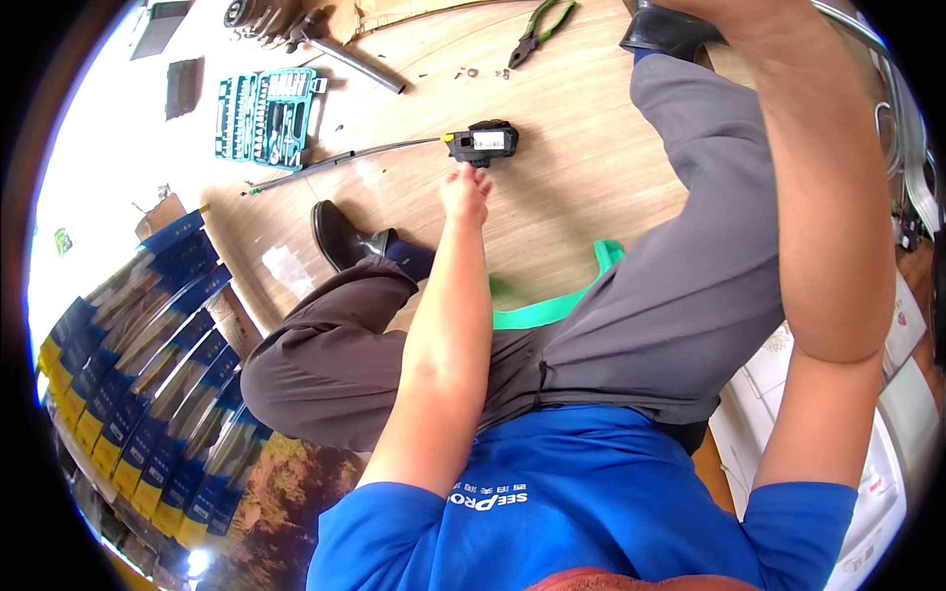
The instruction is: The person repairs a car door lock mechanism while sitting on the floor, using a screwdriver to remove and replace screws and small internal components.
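Floor of pale, wood-look boards [572,212], washed out to near white at the far left.

Left grip [466,197]: palm side partly hidden, fingers part curled, tips right at the near edge of a blocky black plastic mechanism with a white label [498,146]. Cannot tell whether pinching it or only touching. Mechanism on the floor, upper middle of view, between the two feet. Out of its left side, at a small yellow fitting [447,138], a long thin dark cable [340,159], running left and slightly toward the wearer, to a thin end near the tool case.

Right grip: beyond the upper edge, cannot tell its state. Only the bare right forearm [828,187] in view, raised along the right side.

Further out, beyond the mechanism: small loose metal parts [472,73], scattered; just right of these, green-and-black-handled pliers [532,39], partly open. Upper left: open teal plastic case of sockets and bits [266,116]; above it, a hammer-like tool with a long grey shaft [355,64], lying aslant beside a dark bundle of tools [264,18]. Tan cardboard [404,10] at the top edge.

Nearer the body: grey trousers [680,266], knees wide apart; black shoe [340,236] on the left, another partly seen at upper right; flat bright-green band [547,311] between the legs. Lower left: row of blue-and-yellow packages [148,433], upright and overlapping.
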Demonstrator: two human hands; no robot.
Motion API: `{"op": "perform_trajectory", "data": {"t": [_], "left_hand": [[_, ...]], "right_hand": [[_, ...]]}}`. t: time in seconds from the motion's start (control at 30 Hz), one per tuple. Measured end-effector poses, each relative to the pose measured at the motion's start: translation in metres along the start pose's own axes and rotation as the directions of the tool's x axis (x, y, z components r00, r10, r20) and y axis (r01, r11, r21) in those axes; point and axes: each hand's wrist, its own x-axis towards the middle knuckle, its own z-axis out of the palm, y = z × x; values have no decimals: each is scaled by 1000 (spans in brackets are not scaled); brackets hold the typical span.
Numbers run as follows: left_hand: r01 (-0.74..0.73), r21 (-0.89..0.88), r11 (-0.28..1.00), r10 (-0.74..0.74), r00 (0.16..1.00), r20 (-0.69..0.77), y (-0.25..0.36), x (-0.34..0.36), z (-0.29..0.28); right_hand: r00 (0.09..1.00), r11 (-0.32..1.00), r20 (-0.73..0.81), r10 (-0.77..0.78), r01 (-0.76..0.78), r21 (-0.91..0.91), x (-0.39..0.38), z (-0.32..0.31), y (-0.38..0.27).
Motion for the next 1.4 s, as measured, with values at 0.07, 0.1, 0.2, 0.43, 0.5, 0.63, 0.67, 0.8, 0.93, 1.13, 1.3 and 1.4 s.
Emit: {"op": "perform_trajectory", "data": {"t": [0.07, 0.1, 0.2, 0.43, 0.5, 0.63, 0.67, 0.8, 0.93, 1.13, 1.3, 1.4], "left_hand": [[113, 34, 993, -111, 993, -39, -22, -18, 24], [211, 64, 975, -204, 973, -105, -26, -24, 28], [236, 45, 971, -232, 970, -70, -22, -18, 4], [212, -3, 977, -212, 975, -66, -27, -6, 9], [223, 6, 975, -222, 972, -81, -29, -4, 12], [274, -46, 961, -277, 958, -77, -30, 3, 3], [281, -50, 958, -285, 954, -92, -31, 4, 1], [288, -22, 957, -289, 952, -96, -31, 9, 2], [290, 14, 957, -286, 951, -116, -27, 10, 5], [195, 247, 949, -147, 969, -201, -23, 12, 25], [-72, 705, 706, 257, 953, -160, -38, 23, 15], [-69, 836, 545, 336, 931, -142, -45, 23, 18]], "right_hand": [[974, 973, -151, -171, 143, -182, 5, 15, 34], [925, 927, -219, -309, 242, -288, 2, 17, 40], [911, 919, -208, -357, 303, -254, -11, 10, 26], [930, 931, -272, -247, 150, -333, -21, 7, 28], [909, 917, -286, -303, 196, -348, -21, 5, 36], [947, 949, -249, -201, 124, -291, -17, 4, 32], [950, 947, -237, -205, 132, -293, -16, 4, 32], [940, 934, -235, -248, 168, -315, -14, 7, 36], [950, 948, -233, -210, 139, -286, -20, 9, 24], [899, 901, -242, -365, 276, -333, -23, 11, 34], [948, 928, -203, -246, 171, -330, -13, 14, 25], [913, 891, -187, -363, 281, -356, -17, 13, 37]]}}
